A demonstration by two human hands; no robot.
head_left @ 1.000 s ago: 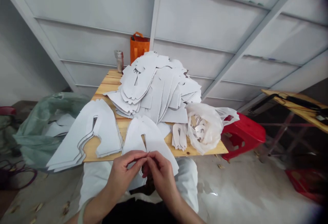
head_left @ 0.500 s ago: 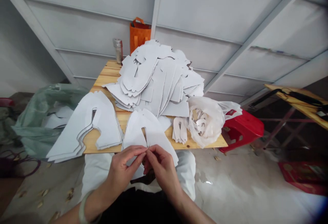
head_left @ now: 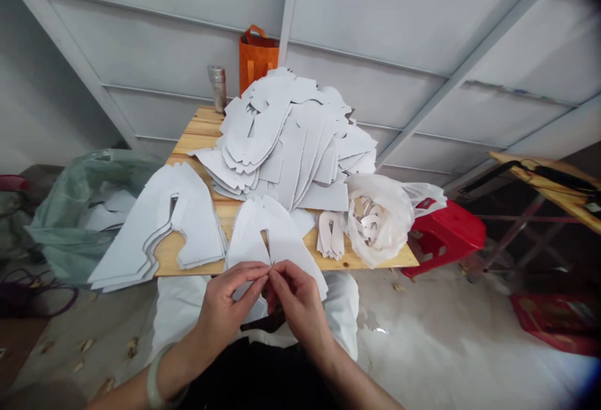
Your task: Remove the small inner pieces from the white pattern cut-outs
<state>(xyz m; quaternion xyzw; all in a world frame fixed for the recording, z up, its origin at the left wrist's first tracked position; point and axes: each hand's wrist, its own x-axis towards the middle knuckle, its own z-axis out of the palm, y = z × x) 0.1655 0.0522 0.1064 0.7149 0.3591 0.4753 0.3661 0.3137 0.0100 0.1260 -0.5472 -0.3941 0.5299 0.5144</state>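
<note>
We find the left hand and right hand pinched closed on the slotted white piece at the table edge.

This looks like a small workshop, because a wooden table has a big messy heap of white cut shapes on it, with more cut shapes in stacks near the front edge. A big green bag and a see-through bag both have cut bits inside. There is a red plastic stool, another wooden table, a plain wall of big panels, and little scraps on the hard floor.
</note>
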